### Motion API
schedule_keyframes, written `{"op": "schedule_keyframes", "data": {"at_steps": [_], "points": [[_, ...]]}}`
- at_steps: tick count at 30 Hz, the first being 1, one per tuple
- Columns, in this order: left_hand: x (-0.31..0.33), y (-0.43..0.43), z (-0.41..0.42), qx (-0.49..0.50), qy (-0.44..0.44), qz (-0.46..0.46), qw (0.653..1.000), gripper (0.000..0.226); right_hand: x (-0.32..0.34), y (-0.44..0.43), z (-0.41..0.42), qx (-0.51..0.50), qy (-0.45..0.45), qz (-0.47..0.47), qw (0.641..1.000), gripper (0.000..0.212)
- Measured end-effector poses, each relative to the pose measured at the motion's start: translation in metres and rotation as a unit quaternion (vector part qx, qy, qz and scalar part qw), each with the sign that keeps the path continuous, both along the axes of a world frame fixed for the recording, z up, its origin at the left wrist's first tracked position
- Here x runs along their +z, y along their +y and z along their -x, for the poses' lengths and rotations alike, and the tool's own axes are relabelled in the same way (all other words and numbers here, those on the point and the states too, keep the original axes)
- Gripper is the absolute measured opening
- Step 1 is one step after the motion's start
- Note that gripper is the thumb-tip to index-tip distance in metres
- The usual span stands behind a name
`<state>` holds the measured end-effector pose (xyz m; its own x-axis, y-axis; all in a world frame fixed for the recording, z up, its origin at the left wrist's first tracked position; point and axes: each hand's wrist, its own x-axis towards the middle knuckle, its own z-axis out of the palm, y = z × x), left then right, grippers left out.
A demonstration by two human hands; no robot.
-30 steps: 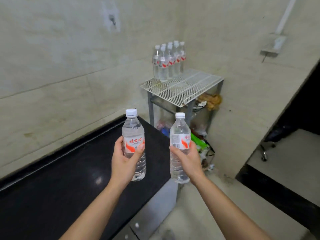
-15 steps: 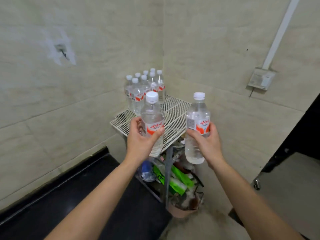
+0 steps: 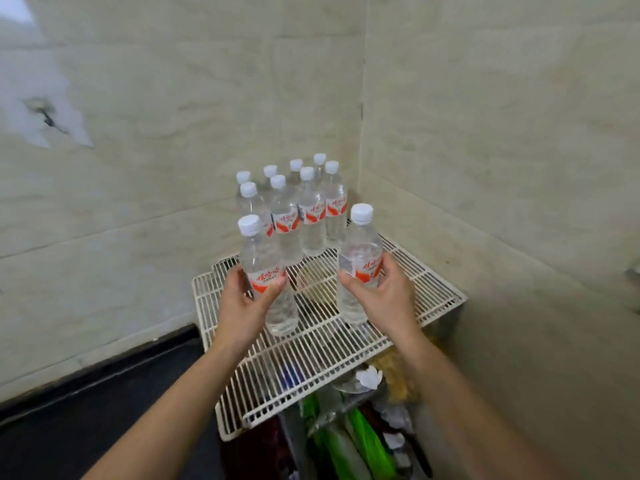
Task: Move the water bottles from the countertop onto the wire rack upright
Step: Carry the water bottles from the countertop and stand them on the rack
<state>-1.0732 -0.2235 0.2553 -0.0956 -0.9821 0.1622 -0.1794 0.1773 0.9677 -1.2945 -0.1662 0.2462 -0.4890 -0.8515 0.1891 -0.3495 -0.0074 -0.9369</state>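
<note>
At the far left, the dark countertop [image 3: 86, 410] is seen, and no bottles can be seen on the part that shows. Next, a bottle [image 3: 268, 275] is gripped around its label by the left hand [image 3: 242, 306]. It is held upright over the near left part of the wire rack [image 3: 311, 368]. Whether its bottom is touching the wires cannot be told.

In the middle, at the far side of the rack, a group of bottles [image 3: 298, 209] is already standing upright, close together in the corner.

To the right, a second bottle [image 3: 358, 268] is gripped around its label by the right hand [image 3: 384, 299], also upright over the rack.

To do this step well, both bottles should probably be lowered slowly until their bottoms sit flat across the wires. They should be set just beside the group, not bumped into it, so nothing is knocked over. The hands should only be opened once each bottle feels steady.
</note>
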Motion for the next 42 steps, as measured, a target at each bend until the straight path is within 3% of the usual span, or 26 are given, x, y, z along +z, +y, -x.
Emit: {"op": "schedule_keyframes", "data": {"at_steps": [5,9,11,15,20,23,26,31,42], "points": [[-0.001,-0.031,0.033,0.077,-0.029,-0.021,0.996,0.059,-0.007,-0.065,0.029,0.077,-0.016,-0.023,0.997,0.066],[-0.002,-0.057,0.045,0.098,-0.047,-0.018,0.994,0.055,-0.017,-0.11,0.022,0.101,-0.018,-0.033,0.994,0.085],[-0.005,-0.071,0.047,0.103,-0.062,-0.002,0.993,0.054,-0.02,-0.13,0.014,0.113,-0.011,-0.029,0.993,0.086],[-0.02,-0.089,0.039,0.107,-0.096,0.013,0.99,0.058,-0.022,-0.148,0.003,0.142,0.045,-0.038,0.988,0.082],[-0.049,-0.083,0.024,0.048,-0.148,-0.037,0.987,0.059,-0.037,-0.147,0.016,0.238,0.122,-0.091,0.959,0.106],[-0.072,-0.075,0.022,0.054,-0.162,-0.054,0.984,0.05,-0.056,-0.147,0.032,0.279,0.115,-0.131,0.944,0.087],[-0.081,-0.075,0.025,0.088,-0.156,-0.051,0.983,0.05,-0.07,-0.145,0.035,0.253,0.17,-0.123,0.944,0.069],[-0.083,-0.083,0.032,0.123,-0.165,-0.076,0.976,0.068,-0.075,-0.159,0.014,0.202,0.268,-0.09,0.938,0.072],[-0.095,-0.091,0.038,0.145,-0.23,-0.031,0.962,0.056,-0.096,-0.176,0.014,0.19,0.32,-0.092,0.923,0.078]]}}
